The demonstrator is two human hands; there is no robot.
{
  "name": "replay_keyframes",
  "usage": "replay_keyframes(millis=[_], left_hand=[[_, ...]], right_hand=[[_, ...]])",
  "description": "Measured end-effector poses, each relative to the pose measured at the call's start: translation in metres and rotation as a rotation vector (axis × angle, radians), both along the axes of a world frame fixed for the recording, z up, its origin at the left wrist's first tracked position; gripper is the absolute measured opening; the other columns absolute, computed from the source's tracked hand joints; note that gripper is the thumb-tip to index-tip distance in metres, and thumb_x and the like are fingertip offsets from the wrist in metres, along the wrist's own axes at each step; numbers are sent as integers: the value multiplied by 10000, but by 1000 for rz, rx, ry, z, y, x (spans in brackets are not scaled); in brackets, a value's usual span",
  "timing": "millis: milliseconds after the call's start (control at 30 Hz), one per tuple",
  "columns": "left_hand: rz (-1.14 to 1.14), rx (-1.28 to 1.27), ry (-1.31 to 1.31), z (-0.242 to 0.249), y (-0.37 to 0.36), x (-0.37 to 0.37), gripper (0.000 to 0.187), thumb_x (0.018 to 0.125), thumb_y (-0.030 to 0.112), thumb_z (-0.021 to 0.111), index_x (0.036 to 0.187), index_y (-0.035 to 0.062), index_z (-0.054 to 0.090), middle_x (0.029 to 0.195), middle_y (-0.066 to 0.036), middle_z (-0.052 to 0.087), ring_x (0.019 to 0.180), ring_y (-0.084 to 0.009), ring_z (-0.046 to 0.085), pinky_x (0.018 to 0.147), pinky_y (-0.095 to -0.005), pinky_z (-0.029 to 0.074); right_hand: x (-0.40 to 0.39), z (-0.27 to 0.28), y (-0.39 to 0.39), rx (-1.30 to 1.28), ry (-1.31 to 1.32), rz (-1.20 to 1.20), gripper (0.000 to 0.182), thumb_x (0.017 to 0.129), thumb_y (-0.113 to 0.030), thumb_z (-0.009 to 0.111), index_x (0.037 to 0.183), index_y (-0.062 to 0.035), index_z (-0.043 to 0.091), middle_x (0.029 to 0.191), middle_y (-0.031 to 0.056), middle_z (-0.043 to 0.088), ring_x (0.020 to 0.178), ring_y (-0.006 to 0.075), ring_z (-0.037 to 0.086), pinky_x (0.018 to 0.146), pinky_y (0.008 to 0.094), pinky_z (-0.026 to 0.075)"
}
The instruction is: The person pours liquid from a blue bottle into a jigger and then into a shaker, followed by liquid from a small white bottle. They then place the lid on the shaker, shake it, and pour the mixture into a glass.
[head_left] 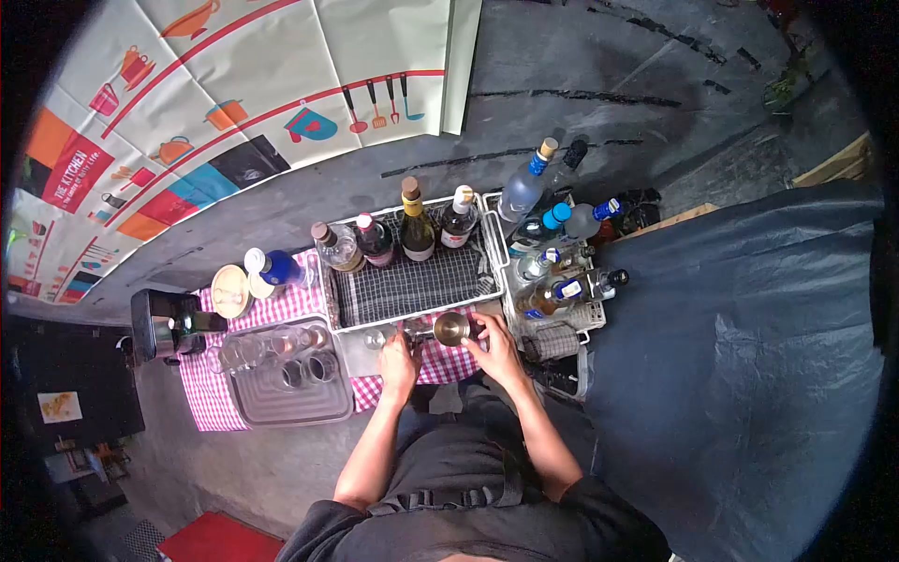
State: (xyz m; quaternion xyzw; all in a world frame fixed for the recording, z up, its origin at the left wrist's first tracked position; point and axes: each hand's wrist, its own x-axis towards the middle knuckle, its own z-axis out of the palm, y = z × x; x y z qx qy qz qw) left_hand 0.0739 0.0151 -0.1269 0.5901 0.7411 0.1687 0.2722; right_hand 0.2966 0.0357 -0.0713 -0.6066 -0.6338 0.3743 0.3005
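My right hand (496,353) is closed on the side of a round metal cup (451,329), its open mouth facing up toward me. The cup is over the front of the table, just below the wire-edged tray. To its left, my left hand (399,363) has its fingers curled together beside a small clear glass (375,339). Something shiny shows near those fingertips, too small and partly hidden to name. The two hands are a short way apart, with the cup nearer the right one.
Several bottles (417,225) stand along the back of the white wire tray (403,318). More bottles (552,225) crowd a rack at the right. A plastic tray (290,412) with several glasses (323,365) is on the checked cloth (201,393) at left, near a black appliance (169,323).
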Motion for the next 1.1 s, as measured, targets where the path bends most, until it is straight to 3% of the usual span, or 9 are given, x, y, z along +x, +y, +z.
replay_keyframes(millis=[67,433,567,633,733,867,933,967,1100], left_hand=[[31,104,-9,-12,-5,1,240,805,153,784,948,-5,673,883,-227,699,836,-433,692,732,-525,550],[223,158,-245,64,-48,-8,208,800,120,823,836,-6,662,732,-169,672,633,-296,668,594,-393,507],[221,13,-522,94,-67,-7,187,826,108,829,876,-23,706,695,-83,695,630,-109,625,603,-290,492],[129,-12,-658,95,-71,4,160,843,110,830,895,-2,728,715,-26,695,660,-64,599,601,-256,482],[2,39,-755,95,-66,27,177,835,135,843,918,14,743,718,-31,704,648,-54,584,581,-261,474],[-85,-74,-651,80,-57,37,328,772,187,892,977,20,699,808,-72,693,675,-130,617,608,-290,492],[-92,127,-541,58,-50,38,611,695,251,940,1154,13,614,960,-111,670,835,-227,651,718,-347,520],[-57,60,-430,41,-48,37,928,626,332,970,1327,-23,476,1118,-171,620,1026,-319,625,865,-421,516],[38,149,-292,-7,-21,55,1100,597,390,974,1404,-70,385,1334,-269,516,1246,-395,520,1065,-473,438]], right_hand=[[7,-2,0,-7,1,10,526,835,-136,799,1310,-39,596,1146,131,614,897,219,640,835,352,535],[9,6,-7,-66,17,129,467,858,-186,799,1241,-15,592,1043,114,613,825,204,642,759,342,544],[-10,11,-26,-370,396,204,599,894,-332,797,1350,-36,544,1191,146,637,896,194,701,680,305,587],[-18,21,-33,-551,714,179,640,891,-299,804,1408,-76,500,1237,113,626,989,145,666,690,279,568],[-12,10,-40,-457,701,175,581,883,-180,809,1377,-55,530,1202,92,645,1019,135,651,790,284,563],[2,-2,-45,-338,680,-31,605,801,-63,856,1315,-10,541,1141,76,655,1028,137,643,877,288,542],[6,0,-41,-224,529,-149,714,731,-142,920,1310,-10,524,1197,110,641,1101,180,629,937,339,527],[10,-2,-36,-137,360,-152,775,687,-193,945,1313,-20,523,1211,124,637,1106,227,633,973,375,510],[9,3,-18,-67,236,-149,780,662,-200,948,1305,-48,535,1190,123,652,1105,245,638,966,374,507]])
